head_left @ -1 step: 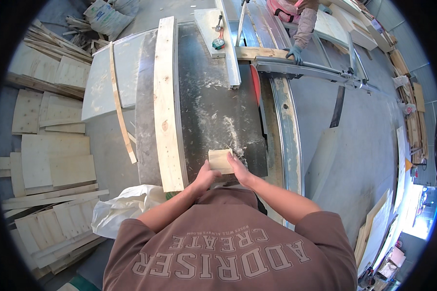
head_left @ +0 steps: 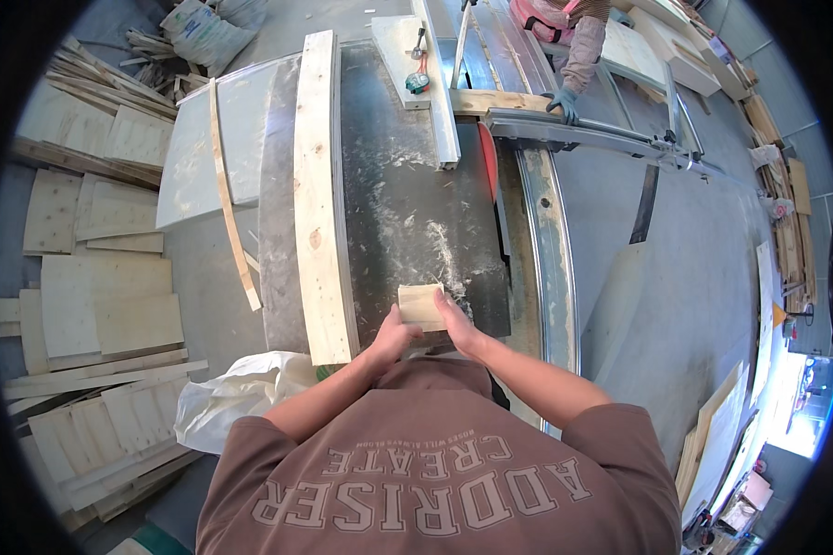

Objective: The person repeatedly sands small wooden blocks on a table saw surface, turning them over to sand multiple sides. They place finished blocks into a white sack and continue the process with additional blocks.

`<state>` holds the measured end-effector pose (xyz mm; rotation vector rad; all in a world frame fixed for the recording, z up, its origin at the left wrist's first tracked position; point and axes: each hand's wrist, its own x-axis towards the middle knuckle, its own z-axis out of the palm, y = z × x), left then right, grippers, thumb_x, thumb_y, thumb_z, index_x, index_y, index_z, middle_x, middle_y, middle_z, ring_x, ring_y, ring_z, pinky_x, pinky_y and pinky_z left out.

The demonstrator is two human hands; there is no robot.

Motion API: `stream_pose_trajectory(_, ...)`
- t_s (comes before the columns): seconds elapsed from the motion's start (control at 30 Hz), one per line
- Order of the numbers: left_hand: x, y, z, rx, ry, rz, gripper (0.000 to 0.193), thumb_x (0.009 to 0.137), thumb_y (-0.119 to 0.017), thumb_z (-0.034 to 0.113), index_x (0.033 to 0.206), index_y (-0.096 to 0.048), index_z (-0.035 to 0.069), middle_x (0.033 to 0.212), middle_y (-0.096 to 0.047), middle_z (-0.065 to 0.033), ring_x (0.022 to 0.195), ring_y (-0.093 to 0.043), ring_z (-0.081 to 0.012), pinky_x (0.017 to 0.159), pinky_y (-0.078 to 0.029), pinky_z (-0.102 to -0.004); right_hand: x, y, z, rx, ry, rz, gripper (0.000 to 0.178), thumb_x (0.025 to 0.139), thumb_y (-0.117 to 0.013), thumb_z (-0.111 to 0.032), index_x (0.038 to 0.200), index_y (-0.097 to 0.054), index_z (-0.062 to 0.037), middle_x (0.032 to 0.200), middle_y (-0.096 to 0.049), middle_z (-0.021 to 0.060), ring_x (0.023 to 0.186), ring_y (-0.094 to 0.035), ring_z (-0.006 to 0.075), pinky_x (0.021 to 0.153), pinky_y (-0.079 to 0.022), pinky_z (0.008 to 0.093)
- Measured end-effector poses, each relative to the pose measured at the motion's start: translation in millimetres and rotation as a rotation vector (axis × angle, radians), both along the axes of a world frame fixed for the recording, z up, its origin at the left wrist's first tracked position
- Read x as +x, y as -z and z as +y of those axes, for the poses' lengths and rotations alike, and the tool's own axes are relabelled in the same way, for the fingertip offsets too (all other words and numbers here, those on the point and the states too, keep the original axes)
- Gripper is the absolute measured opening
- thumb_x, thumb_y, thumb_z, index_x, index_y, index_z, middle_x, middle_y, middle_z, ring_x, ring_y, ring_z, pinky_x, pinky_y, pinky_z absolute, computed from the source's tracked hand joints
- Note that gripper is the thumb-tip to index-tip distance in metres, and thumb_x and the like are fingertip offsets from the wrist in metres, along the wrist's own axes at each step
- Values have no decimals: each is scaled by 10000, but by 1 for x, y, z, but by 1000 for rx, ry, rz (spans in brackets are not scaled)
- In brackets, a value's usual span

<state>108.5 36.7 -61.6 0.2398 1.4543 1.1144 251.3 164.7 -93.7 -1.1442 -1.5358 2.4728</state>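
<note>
A small stack of short, pale wood blocks [head_left: 421, 307] is held between my two hands at the near end of the dark saw table [head_left: 389, 203]. My left hand [head_left: 394, 337] grips its left side, thumb up along the edge. Against the right side presses my right hand [head_left: 457, 326], its fingers partly hidden beneath. Sawdust and shavings [head_left: 442, 245] lie just beyond the blocks. Left of my hands, long pale boards [head_left: 316, 208] run the length of the table.
A red blade guard [head_left: 488, 157] stands right of the metal fence [head_left: 442, 129]. Across the table, a co-worker's gloved hand [head_left: 563, 104] rests on a wooden beam [head_left: 500, 102]. A tape measure [head_left: 417, 83] lies on a white panel. A white plastic bag [head_left: 241, 398] sits near my left arm.
</note>
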Motion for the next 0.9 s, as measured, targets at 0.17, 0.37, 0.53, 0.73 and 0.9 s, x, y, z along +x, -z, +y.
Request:
stream_pose_trajectory(0.17, -11, 5, -3, -24, 148, 90, 819, 806, -792, 85, 1511, -423, -110, 1468, -575, -227, 1421, -523, -318, 1200, -402, -420, 6, -4, 4, 157, 24, -85, 1097, 1059, -453, -777, 1670, -215, 102, 1680, -378, 271, 1561, -375, 319, 1297, -281, 417)
stream_pose_trajectory(0.37, -31, -29, 5, 121, 636, 1158, 1256, 716, -933, 264, 1684, -203, -62, 1711, -323, -297, 1634, -272, -439, 1297, -324, -505, 2, -62, 26, 1245, -608, -227, 1261, 851, -838, -565, 1682, -170, 106, 1732, -243, 333, 1637, -219, 439, 1340, -213, 512)
stream_pose_trajectory(0.53, -35, -9, 16, 148, 736, 1268, 1020, 655, -921, 221, 1526, -440, -4, 1410, -564, -210, 1360, -559, -401, 1151, -481, -476, -7, -56, 27, 1480, -718, -206, 1022, 658, -962, -266, 1477, -434, 39, 1451, -534, 225, 1422, -496, 389, 1225, -363, 507)
stream_pose_trajectory(0.73, -34, -9, 20, 176, 691, 1272, 886, 652, -902, 176, 1423, -501, 6, 1289, -589, -189, 1241, -612, -389, 1055, -542, -463, -11, -61, 32, 1509, -680, -183, 819, 619, -964, -224, 1276, -517, -26, 1242, -613, 147, 1266, -601, 324, 1160, -407, 484)
stream_pose_trajectory(0.9, -35, -4, 20, 175, 695, 1249, 883, 647, -907, 170, 1415, -504, 3, 1291, -588, -193, 1245, -607, -393, 1067, -537, -466, -11, -59, 32, 1525, -678, -181, 811, 617, -966, -256, 1262, -529, -31, 1205, -630, 144, 1237, -620, 316, 1172, -400, 492)
